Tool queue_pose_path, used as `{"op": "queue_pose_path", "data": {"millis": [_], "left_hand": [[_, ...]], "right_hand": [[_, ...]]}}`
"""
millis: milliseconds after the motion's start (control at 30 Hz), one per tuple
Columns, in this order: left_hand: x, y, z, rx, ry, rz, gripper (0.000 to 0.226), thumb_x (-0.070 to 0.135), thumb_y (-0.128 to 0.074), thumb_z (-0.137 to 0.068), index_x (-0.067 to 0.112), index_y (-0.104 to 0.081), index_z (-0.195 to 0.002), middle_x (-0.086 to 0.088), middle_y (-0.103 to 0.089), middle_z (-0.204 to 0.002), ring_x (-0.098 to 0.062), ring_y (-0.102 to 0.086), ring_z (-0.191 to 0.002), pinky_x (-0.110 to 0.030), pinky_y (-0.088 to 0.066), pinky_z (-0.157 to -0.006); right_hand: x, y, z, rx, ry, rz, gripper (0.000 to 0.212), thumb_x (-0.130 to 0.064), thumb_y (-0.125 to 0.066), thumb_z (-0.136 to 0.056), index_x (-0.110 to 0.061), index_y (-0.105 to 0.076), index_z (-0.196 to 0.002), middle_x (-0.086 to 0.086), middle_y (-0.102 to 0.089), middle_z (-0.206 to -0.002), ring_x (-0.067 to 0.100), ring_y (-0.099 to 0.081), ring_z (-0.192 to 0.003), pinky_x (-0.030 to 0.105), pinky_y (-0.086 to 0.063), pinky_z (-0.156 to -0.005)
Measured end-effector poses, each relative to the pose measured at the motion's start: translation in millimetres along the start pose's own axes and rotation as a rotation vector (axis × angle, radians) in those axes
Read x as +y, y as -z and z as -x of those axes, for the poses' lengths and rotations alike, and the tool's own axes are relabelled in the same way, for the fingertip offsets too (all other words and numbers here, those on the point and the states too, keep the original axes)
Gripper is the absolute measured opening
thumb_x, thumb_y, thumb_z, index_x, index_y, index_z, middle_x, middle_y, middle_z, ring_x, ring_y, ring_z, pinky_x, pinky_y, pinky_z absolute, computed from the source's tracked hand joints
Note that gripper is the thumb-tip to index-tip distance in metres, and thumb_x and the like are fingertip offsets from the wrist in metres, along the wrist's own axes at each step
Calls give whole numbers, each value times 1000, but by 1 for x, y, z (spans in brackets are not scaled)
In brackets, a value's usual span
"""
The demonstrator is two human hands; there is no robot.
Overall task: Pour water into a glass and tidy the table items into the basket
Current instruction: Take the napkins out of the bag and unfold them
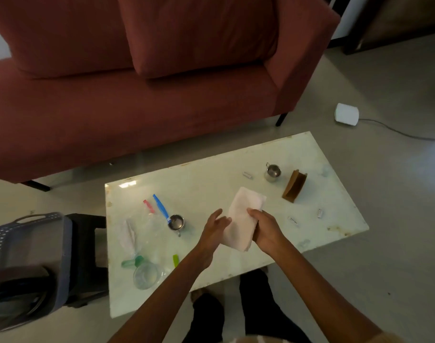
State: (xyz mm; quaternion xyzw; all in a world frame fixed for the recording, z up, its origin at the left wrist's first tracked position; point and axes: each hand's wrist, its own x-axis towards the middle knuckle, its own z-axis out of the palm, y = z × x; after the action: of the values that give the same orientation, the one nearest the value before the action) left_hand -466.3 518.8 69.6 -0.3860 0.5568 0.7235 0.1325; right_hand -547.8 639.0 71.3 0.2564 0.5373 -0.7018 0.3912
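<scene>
Above the middle of the white table (pixel 211 179), my right hand (pixel 264 229) grips a white folded cloth (pixel 241 214) by its right edge. My left hand (pixel 215 225) is held against the cloth's left side with relaxed fingers. A clear glass (pixel 146 276) stands near the table's front left corner. The grey basket (pixel 26 263) sits on a dark stool left of the table. One steel cup (pixel 176 222) stands left of my hands, another steel cup (pixel 272 172) at the far right.
A brown paper bag (pixel 294 185) lies at the right. Blue (pixel 161 206), red (pixel 149 206) and green clips (pixel 175 260), a clear plastic bag (pixel 142 231) and small wrappers lie scattered. A maroon sofa (pixel 137 82) is behind the table. A white device (pixel 346 114) sits on the floor.
</scene>
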Motion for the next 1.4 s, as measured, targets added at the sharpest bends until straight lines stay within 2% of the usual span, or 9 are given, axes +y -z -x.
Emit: {"op": "queue_pose_path", "data": {"millis": [67,200,400,633,867,1033,1167,1300,1400], "left_hand": [[3,-20,-22,-76,84,52,33,26,-57,-90,15,-55,-120,-6,-58,-121,-23,-56,-108,-40,-50,-95],[6,-66,-72,-89,127,95,14,16,-62,-87,8,-63,-98,-9,-65,-94,-19,-63,-83,-28,-56,-76],[7,-142,-149,50,162,151,20,8,-67,-83,6,-64,-103,-10,-67,-82,-13,-65,-55,-21,-54,-53],[-13,-200,-227,102,164,59,20,20,-48,-94,11,-62,-104,-3,-67,-89,-15,-61,-73,-26,-48,-66],[-32,-222,-264,7,220,-74,24,24,-42,-97,15,-56,-114,-3,-62,-106,-18,-60,-85,-26,-46,-70],[-37,-236,-272,-35,225,-79,24,17,-42,-96,14,-58,-114,-4,-64,-101,-17,-60,-80,-25,-46,-69],[-36,-244,-278,-20,212,-90,22,13,-41,-95,13,-59,-109,-2,-64,-92,-14,-59,-73,-22,-44,-64],[-38,-247,-284,-21,216,-81,19,10,-41,-95,12,-58,-104,1,-63,-82,-13,-57,-68,-21,-41,-61],[-40,-245,-284,-25,226,-70,17,10,-42,-95,12,-57,-104,0,-61,-80,-14,-55,-66,-21,-40,-60]], "right_hand": [[-17,19,-20,17,19,-5,34,-14,-55,-89,-5,-51,-122,17,-62,-111,33,-58,-103,46,-51,-84],[-44,58,-70,181,86,78,24,-23,-53,-92,-10,-52,-113,17,-60,-114,36,-57,-108,50,-49,-92],[-82,119,-147,527,312,363,32,-23,-46,-96,1,-55,-114,20,-60,-116,37,-56,-109,49,-50,-92],[-121,175,-227,679,437,740,40,-24,-40,-98,6,-52,-122,23,-58,-126,38,-54,-117,43,-42,-99],[-120,200,-279,661,348,1066,39,-27,-36,-99,-4,-50,-129,15,-57,-130,32,-54,-120,43,-44,-98],[-121,205,-298,669,379,1180,33,-31,-44,-96,-8,-60,-114,12,-61,-116,29,-57,-108,38,-48,-83],[-125,208,-311,701,435,1311,31,-33,-53,-91,-7,-63,-104,13,-52,-111,28,-47,-106,36,-49,-73],[-129,210,-321,686,427,1377,31,-32,-58,-88,-6,-64,-102,15,-53,-111,31,-45,-107,37,-50,-74],[-134,210,-323,660,337,1194,33,-31,-61,-86,-4,-59,-106,16,-51,-115,32,-46,-108,38,-48,-79]]}}
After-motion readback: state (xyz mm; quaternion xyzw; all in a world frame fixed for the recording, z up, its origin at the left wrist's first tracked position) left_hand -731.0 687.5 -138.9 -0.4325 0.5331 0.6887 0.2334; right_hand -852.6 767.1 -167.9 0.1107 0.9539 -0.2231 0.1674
